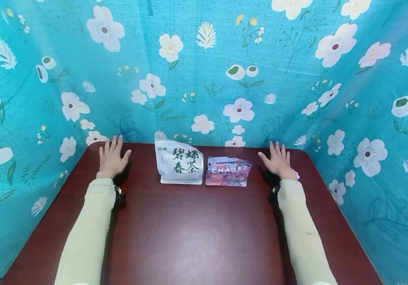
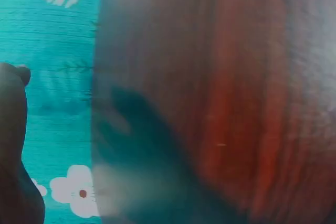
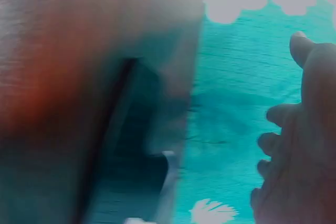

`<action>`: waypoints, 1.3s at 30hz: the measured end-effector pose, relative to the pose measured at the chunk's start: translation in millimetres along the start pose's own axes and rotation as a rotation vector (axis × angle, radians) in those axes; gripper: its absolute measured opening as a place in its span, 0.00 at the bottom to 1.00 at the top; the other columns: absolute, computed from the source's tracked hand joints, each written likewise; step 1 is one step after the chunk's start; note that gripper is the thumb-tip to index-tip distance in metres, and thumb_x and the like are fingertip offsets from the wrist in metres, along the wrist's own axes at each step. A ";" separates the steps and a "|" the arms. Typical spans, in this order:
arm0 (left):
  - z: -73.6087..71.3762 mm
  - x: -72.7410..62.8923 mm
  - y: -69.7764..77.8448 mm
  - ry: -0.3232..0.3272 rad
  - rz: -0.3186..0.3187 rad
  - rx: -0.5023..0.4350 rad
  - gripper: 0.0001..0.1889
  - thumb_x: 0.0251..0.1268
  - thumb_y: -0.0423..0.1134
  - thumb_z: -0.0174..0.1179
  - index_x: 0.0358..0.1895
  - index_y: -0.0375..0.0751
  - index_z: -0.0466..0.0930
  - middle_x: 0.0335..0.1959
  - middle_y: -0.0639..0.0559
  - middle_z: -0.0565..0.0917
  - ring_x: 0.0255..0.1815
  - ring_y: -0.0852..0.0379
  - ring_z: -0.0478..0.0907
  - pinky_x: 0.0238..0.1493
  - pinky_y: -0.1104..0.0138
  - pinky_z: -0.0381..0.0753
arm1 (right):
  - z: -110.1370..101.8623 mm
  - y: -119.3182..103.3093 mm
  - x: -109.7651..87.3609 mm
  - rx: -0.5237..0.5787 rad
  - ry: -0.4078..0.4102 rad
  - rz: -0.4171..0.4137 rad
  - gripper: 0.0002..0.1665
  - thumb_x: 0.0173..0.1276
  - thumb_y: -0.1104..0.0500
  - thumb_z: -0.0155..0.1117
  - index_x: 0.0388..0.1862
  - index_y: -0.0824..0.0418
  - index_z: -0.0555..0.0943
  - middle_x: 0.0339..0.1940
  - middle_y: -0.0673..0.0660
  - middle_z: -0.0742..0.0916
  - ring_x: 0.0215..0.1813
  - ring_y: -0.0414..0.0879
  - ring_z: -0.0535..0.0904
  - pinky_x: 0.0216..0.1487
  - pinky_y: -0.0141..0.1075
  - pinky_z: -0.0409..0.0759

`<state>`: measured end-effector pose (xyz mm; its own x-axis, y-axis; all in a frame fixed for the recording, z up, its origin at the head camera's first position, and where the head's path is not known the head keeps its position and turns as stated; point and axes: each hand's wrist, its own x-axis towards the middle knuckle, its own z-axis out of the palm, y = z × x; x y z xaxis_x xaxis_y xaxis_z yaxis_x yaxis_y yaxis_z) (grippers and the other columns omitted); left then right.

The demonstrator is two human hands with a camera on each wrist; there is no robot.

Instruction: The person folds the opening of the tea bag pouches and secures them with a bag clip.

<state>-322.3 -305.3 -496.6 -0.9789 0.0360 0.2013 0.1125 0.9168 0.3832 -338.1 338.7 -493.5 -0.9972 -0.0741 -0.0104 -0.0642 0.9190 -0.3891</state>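
Observation:
Toward the table's far edge, a white tea pouch [image 1: 180, 163] with large dark Chinese characters stands upright. Close on its right is a smaller pink and blue pouch [image 1: 228, 171] marked CHAGEE. My left hand [image 1: 113, 158], palm down with fingers spread, is out to the left of the white pouch and holds nothing. On the other side, right of the CHAGEE pouch, my right hand [image 1: 278, 160] is also spread and holds nothing. The wrist views show part of the left hand [image 2: 16, 145] and the fingers of the right hand [image 3: 273, 142], with no pouch near either.
The dark red-brown table [image 1: 197, 229] has rounded far corners. A turquoise flowered curtain [image 1: 189, 79] hangs behind it and along both sides. Small black devices are worn at the left wrist [image 1: 119, 194] and right wrist [image 1: 274, 194], below pale sleeves.

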 end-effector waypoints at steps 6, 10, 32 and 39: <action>-27.8 3.0 15.0 0.024 0.054 -0.154 0.35 0.79 0.45 0.47 0.79 0.29 0.50 0.78 0.25 0.53 0.80 0.26 0.42 0.75 0.33 0.43 | -30.5 -27.5 2.4 0.026 -0.048 -0.052 0.55 0.78 0.27 0.33 0.83 0.68 0.41 0.82 0.75 0.44 0.81 0.75 0.32 0.75 0.70 0.31; -50.4 7.4 43.7 0.084 0.142 -0.212 0.30 0.77 0.39 0.51 0.76 0.28 0.60 0.77 0.27 0.60 0.79 0.28 0.52 0.74 0.36 0.53 | -51.9 -64.4 -0.9 0.115 -0.063 -0.164 0.52 0.79 0.31 0.37 0.83 0.68 0.45 0.83 0.73 0.47 0.82 0.72 0.37 0.77 0.67 0.38; -55.7 -19.4 178.8 0.274 0.712 0.075 0.23 0.64 0.29 0.66 0.63 0.33 0.80 0.58 0.37 0.83 0.60 0.39 0.79 0.66 0.48 0.74 | 10.0 -244.5 -38.6 0.386 0.128 -0.720 0.29 0.73 0.61 0.65 0.71 0.65 0.72 0.63 0.63 0.82 0.59 0.54 0.81 0.63 0.47 0.79; -34.3 -28.7 197.2 0.313 0.684 0.210 0.23 0.64 0.27 0.65 0.64 0.37 0.80 0.58 0.39 0.84 0.59 0.40 0.81 0.66 0.48 0.74 | 24.9 -256.2 -38.7 0.400 0.165 -0.748 0.22 0.71 0.66 0.66 0.63 0.68 0.77 0.53 0.59 0.84 0.50 0.48 0.81 0.53 0.42 0.82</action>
<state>-266.1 -139.2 -395.9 -0.6061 0.5352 0.5884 0.6084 0.7885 -0.0906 -282.1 96.5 -416.3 -0.6929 -0.5201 0.4995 -0.7188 0.4433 -0.5355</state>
